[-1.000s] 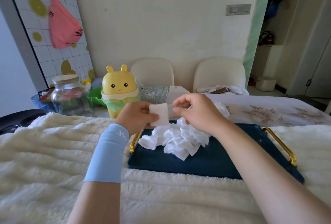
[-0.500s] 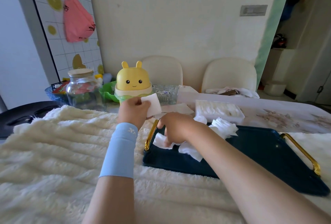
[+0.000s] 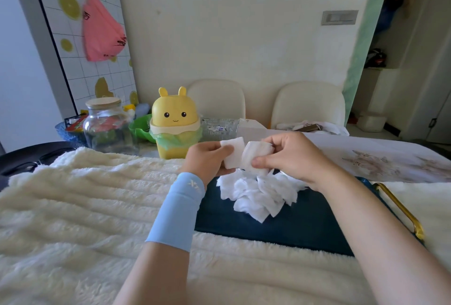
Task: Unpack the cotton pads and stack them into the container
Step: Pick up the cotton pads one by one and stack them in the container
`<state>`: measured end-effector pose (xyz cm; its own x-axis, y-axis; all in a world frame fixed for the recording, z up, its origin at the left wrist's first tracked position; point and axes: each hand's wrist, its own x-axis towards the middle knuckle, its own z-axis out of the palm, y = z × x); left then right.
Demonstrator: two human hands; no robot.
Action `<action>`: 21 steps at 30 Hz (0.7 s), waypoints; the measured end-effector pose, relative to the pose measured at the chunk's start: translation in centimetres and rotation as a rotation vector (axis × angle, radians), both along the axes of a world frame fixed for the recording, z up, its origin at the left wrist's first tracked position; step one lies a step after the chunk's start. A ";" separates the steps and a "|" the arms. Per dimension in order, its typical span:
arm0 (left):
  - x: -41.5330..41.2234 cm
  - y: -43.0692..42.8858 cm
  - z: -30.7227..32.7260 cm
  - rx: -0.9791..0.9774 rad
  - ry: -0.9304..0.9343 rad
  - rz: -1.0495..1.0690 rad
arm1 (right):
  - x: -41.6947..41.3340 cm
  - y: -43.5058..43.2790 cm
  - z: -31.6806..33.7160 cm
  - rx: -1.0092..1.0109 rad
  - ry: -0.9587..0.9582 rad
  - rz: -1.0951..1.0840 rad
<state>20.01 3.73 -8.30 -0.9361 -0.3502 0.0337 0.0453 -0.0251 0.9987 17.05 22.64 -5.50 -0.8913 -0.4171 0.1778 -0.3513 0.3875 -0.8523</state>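
The left hand [image 3: 207,159] pinches a flat square white cotton pad [image 3: 233,152] in its fingers; the right hand [image 3: 291,156] grips a soft crumpled white pad bundle [image 3: 258,156]. Directly below the fingers, loose fluffy white pads [image 3: 258,195] lie heaped on a dark blue tray [image 3: 292,229].

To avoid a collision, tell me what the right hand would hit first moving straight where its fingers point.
Probably the cotton pad pinched in the left hand; the right hand, holding a second pad, points at it; depth unclear.

White cotton pads [image 3: 258,195] heaped on navy tray [image 3: 305,231]; two, maybe more, held above.
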 end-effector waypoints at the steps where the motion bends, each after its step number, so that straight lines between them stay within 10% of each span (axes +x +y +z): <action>1: 0.0 0.3 -0.1 0.006 -0.005 -0.027 | 0.1 0.2 0.0 0.007 -0.020 0.009; 21: 0.7 2.1 0.3 0.069 -0.071 -0.309 | 0.7 0.5 1.3 0.193 -0.026 -0.080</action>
